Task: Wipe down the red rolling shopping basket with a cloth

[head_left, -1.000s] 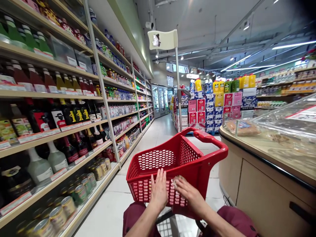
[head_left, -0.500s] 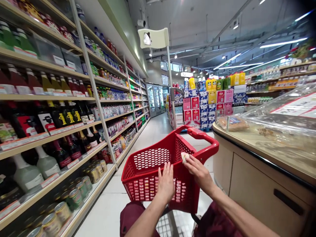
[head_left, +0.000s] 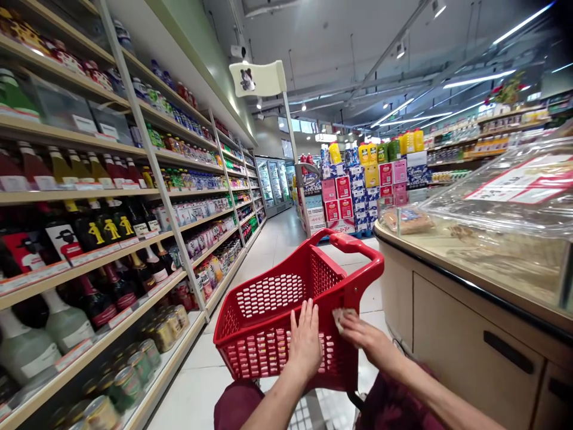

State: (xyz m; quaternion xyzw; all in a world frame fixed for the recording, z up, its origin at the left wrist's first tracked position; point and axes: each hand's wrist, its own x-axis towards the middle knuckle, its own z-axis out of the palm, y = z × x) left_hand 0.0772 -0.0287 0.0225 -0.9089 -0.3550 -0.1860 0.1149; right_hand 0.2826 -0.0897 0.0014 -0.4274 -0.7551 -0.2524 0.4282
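Observation:
A red plastic shopping cart [head_left: 277, 298] stands side-on before me, its handle [head_left: 353, 245] toward the right. Fingers stretched and close together, my left hand [head_left: 305, 340] lies flat against the near side of its basket. My right hand [head_left: 364, 334] pinches a small crumpled whitish cloth or tissue [head_left: 344, 318] and presses it on the solid panel below the handle. Motion slightly blurs that hand, and the fingers cover part of the wad. My knees show below, in dark red trousers.
Shelves [head_left: 134, 191] of bottles and cans run along the left. To the right is a rounded counter [head_left: 452, 310] with clear plastic covers [head_left: 505, 203] over food. Stacked boxes [head_left: 353, 191] with juice bottles stand ahead, beside a sign post [head_left: 290, 137]. White floor tiles lie between.
My right hand has moved down the cart's side panel with the wad, from the rim to below it. My left hand stays on the basket. The view has turned slightly right.

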